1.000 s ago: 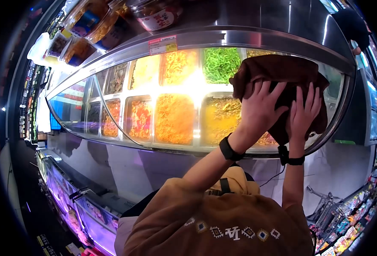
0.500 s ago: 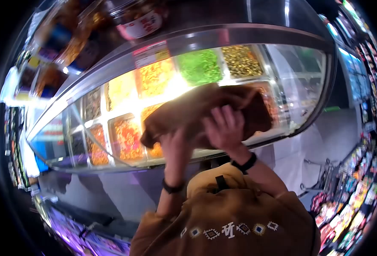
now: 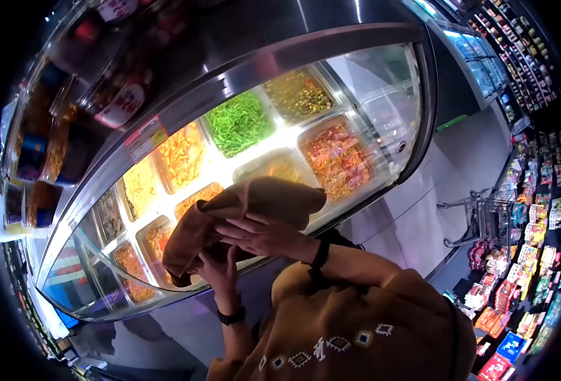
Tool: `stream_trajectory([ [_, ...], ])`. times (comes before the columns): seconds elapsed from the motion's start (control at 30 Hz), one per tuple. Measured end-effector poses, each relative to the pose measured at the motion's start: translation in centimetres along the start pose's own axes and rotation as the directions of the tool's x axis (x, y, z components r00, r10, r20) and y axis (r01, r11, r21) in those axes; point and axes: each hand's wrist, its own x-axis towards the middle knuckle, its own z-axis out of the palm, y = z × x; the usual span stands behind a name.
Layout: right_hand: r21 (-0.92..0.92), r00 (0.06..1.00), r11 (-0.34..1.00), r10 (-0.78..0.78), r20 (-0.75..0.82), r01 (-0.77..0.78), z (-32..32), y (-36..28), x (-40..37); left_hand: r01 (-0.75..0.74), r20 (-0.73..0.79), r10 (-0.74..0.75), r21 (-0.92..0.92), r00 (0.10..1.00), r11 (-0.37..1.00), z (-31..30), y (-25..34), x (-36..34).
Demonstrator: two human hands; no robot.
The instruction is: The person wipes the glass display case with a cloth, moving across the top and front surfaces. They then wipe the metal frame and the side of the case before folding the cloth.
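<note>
A piece of brown cloth [image 3: 261, 197], bunched and folded, is held in the air in front of me, over the near edge of the glass food case. My left hand [image 3: 217, 270] grips its lower left end, thumb pointing up and the other fingers partly hidden by the fabric. My right hand [image 3: 261, 236] lies on the front of the folds, its fingers reaching left into them and holding the cloth. Part of that grip is hidden. Both wrists carry dark bands.
Below the cloth is a lit glass case [image 3: 414, 190] with trays of food, including green strips [image 3: 239, 124] and reddish shreds [image 3: 337, 159]. Packed jars [image 3: 122, 105] stand at upper left. A shopping cart [image 3: 490, 216] and stocked shelves [image 3: 534, 254] are on the right.
The brown cloth has shifted left relative to the trays and is turned and folded differently. My right hand now points left across it. The view has rotated, uncovering the reddish tray.
</note>
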Motion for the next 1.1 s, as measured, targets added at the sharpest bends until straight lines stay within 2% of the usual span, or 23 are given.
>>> stream_trajectory([
  [0.07,-0.018,1.0,1.0,0.0,0.003,0.0,-0.7,1.2,-0.8,-0.025,0.003,0.025,0.039,1.0,0.999,0.9,1.5,0.1],
  [0.17,0.131,0.998,0.991,0.035,-0.061,-0.027,-1.1,3.9,-2.6,-0.051,-0.016,0.053,0.094,0.998,0.994,2.4,4.9,0.4],
  [0.27,0.238,0.998,0.971,0.028,-0.058,-0.013,-2.4,7.6,-4.4,-0.035,0.013,0.034,0.06,0.999,0.998,4.3,8.2,0.6],
  [0.3,0.371,0.995,0.927,0.082,-0.059,-0.054,-2.4,8.7,-5.0,-0.029,0.024,0.028,0.021,0.999,0.999,5.0,9.6,0.8],
  [0.4,0.288,0.993,0.957,0.057,-0.107,-0.024,-3.8,12.6,-7.1,-0.061,-0.02,0.061,0.004,0.998,0.998,7.4,13.7,1.2],
  [0.43,0.247,0.991,0.967,0.089,-0.102,-0.062,-4.0,13.7,-7.6,-0.075,-0.053,0.079,0.065,0.996,0.995,8.3,15.1,1.2],
  [0.47,0.206,0.988,0.973,0.122,-0.096,-0.1,-4.2,14.7,-8.0,-0.071,-0.043,0.072,0.039,0.996,0.997,9.0,16.6,1.4],
  [0.53,0.078,0.997,0.994,0.077,-0.03,-0.075,-7.2,17.5,-9.2,-0.056,-0.022,0.056,-0.013,0.998,0.998,9.9,19.7,1.8],
  [0.57,0.011,0.998,0.998,0.065,-0.004,-0.065,-8.2,18.6,-10.0,-0.108,-0.07,0.117,0.121,0.991,0.987,10.4,21.2,2.0],
  [0.63,-0.071,0.998,0.995,0.068,0.01,-0.067,-10.1,20.7,-11.2,-0.117,-0.032,0.124,0.171,0.992,0.978,11.3,24.0,2.3],
  [0.67,-0.085,0.996,0.992,0.091,-0.018,-0.092,-10.2,21.5,-12.2,-0.122,-0.013,0.127,0.195,0.992,0.973,11.7,25.2,2.4],
  [0.77,-0.108,0.974,0.974,0.183,-0.137,-0.198,-9.1,23.2,-15.0,-0.134,-0.021,0.135,0.042,0.991,0.99,13.1,28.3,3.0],
  [0.87,-0.016,0.973,0.979,0.199,-0.117,-0.203,-9.6,24.5,-16.2,-0.2,-0.095,0.199,-0.006,0.975,0.98,13.6,30.0,3.3],
  [1.1,-0.021,0.959,0.974,0.216,-0.186,-0.223,-8.8,23.3,-17.7,-0.19,-0.023,0.191,0.023,0.981,0.981,13.7,29.8,2.1],
])
